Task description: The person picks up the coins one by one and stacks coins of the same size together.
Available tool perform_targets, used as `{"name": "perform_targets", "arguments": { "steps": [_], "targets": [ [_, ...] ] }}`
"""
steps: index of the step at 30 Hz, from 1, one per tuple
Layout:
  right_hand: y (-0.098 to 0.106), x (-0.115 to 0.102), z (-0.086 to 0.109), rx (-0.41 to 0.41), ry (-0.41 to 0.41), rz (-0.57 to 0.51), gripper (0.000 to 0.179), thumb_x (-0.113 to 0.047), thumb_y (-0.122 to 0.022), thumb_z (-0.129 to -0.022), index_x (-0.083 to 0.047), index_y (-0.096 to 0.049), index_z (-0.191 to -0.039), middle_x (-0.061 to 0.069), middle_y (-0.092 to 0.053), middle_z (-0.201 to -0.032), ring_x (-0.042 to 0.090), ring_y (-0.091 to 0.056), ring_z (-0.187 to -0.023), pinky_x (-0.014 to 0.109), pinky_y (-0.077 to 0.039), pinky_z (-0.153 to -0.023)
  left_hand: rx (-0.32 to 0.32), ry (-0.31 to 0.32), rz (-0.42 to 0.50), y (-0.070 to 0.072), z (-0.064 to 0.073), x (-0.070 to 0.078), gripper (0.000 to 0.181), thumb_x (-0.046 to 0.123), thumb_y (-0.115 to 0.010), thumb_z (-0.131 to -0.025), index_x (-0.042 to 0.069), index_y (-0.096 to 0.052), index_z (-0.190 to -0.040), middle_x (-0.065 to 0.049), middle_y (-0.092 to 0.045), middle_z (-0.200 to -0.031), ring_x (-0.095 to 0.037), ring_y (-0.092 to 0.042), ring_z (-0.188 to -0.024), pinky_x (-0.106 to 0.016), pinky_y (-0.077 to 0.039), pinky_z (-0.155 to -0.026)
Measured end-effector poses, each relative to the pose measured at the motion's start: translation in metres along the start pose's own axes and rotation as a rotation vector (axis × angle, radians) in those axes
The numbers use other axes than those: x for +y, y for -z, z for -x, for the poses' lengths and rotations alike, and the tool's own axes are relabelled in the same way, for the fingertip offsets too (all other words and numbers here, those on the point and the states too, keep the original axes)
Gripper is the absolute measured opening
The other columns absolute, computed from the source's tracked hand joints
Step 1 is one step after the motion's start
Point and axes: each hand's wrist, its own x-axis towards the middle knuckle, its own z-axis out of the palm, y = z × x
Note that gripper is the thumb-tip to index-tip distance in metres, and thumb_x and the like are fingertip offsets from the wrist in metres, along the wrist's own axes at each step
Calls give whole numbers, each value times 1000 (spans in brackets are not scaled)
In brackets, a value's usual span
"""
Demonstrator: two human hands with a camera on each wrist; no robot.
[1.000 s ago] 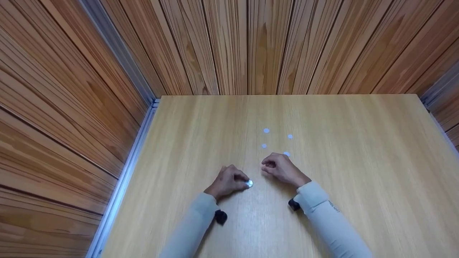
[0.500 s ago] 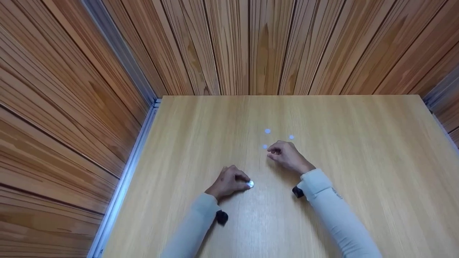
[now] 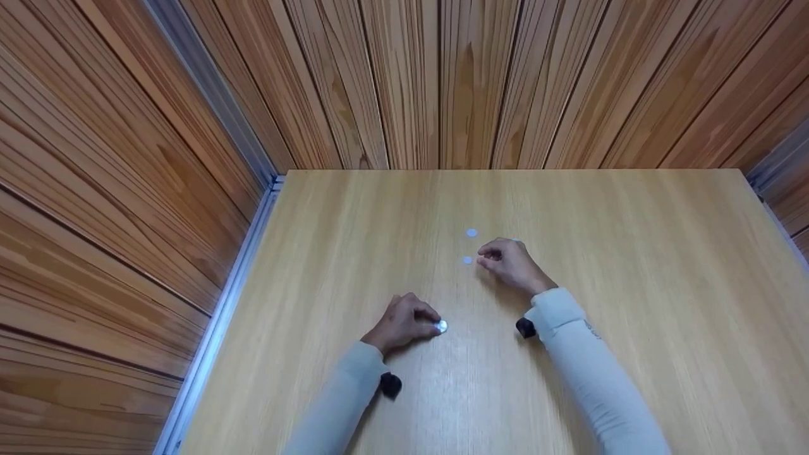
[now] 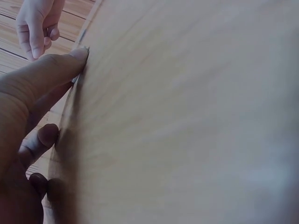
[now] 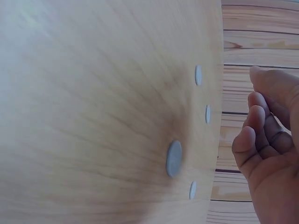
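Observation:
Near the table's middle, my left hand [image 3: 402,321] rests low and pinches a small shiny white disc [image 3: 443,326] between thumb and forefinger. The left wrist view shows this forefinger [image 4: 60,65] reaching the tabletop, with the disc almost wholly hidden. My right hand [image 3: 510,263] hovers above the table with loosely bent fingers and nothing visible between them. Left of its fingertips lies a flat pale disc [image 3: 468,260], and another disc [image 3: 472,233] is farther back. Below that hand, the right wrist view has a larger-looking grey disc [image 5: 174,158] among several pale ones.
The wooden tabletop [image 3: 632,253] carries all the discs. Plank walls [image 3: 411,82] rise behind it and at the left, with a metal rail [image 3: 221,309] along the left edge. A dark wrist camera [image 3: 390,385] sits under the left cuff.
My right hand has moved farther back and slightly right over the discs, covering one and most of another. My left hand stays in place with its disc.

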Motion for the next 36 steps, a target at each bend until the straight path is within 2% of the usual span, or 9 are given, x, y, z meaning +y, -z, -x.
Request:
{"name": "perform_targets", "arguments": {
  "steps": [2,6,15,18,24,26,30,33,36],
  "targets": [
    [1,1,-3,17,18,4,21,-7,-67,-95,6,-70,-112,14,-66,-103,26,-61,-93,35,-49,-80,4,-9,2,0,0,0,16,26,-85,-81,25,-80,-96,14,-62,-91,-11,-49,-87,-49,-21,-108],
    [4,3,-8,40,30,3,18,-6,-67,-95,6,-71,-108,14,-67,-101,26,-61,-91,30,-50,-77,5,-31,-5,0,-1,0,16,26,-85,-81,23,-80,-95,14,-64,-90,-9,-50,-86,-52,-16,-112],
    [2,4,-23,68,-2,-16,20,-9,-67,-96,4,-71,-111,13,-66,-103,24,-59,-91,27,-47,-76,18,-40,-32,1,2,-1,17,28,-84,-81,25,-80,-97,15,-61,-90,-9,-50,-87,-45,-27,-102],
    [2,4,-28,77,-2,-10,20,-9,-67,-96,4,-71,-111,14,-66,-104,24,-60,-92,28,-47,-76,21,-48,-35,0,2,-1,17,29,-84,-81,25,-80,-97,15,-61,-90,-9,-51,-87,-45,-26,-102],
    [2,6,-35,88,-33,-45,22,-9,-67,-96,4,-69,-113,14,-66,-105,23,-58,-91,24,-46,-72,16,-36,-33,-2,1,0,16,29,-84,-81,27,-80,-97,15,-60,-89,-8,-50,-85,-43,-30,-95],
    [3,7,-37,90,-54,-66,23,-9,-66,-97,4,-69,-115,14,-65,-107,23,-57,-92,24,-46,-72,18,-31,-31,-2,1,0,16,29,-84,-81,27,-80,-97,15,-60,-89,-8,-51,-85,-43,-27,-99],
    [2,10,-42,104,-90,-91,25,-9,-65,-97,4,-68,-118,14,-64,-110,23,-56,-94,25,-46,-74,28,-36,-40,-2,0,0,16,28,-85,-80,26,-80,-96,16,-61,-88,-7,-50,-85,-40,-31,-94],
    [-1,13,-45,118,-96,-87,25,-8,-65,-97,5,-68,-119,16,-63,-110,24,-57,-94,25,-46,-75,35,-49,-56,-2,0,-1,17,28,-86,-79,25,-81,-95,17,-62,-88,-7,-50,-84,-36,-31,-84],
    [-5,16,-48,125,-96,-72,26,-8,-65,-97,6,-67,-119,17,-63,-108,25,-58,-94,27,-47,-75,40,-61,-59,-2,0,-2,16,28,-86,-79,26,-81,-94,18,-62,-87,-6,-50,-84,-34,-30,-83]
  ]
}}
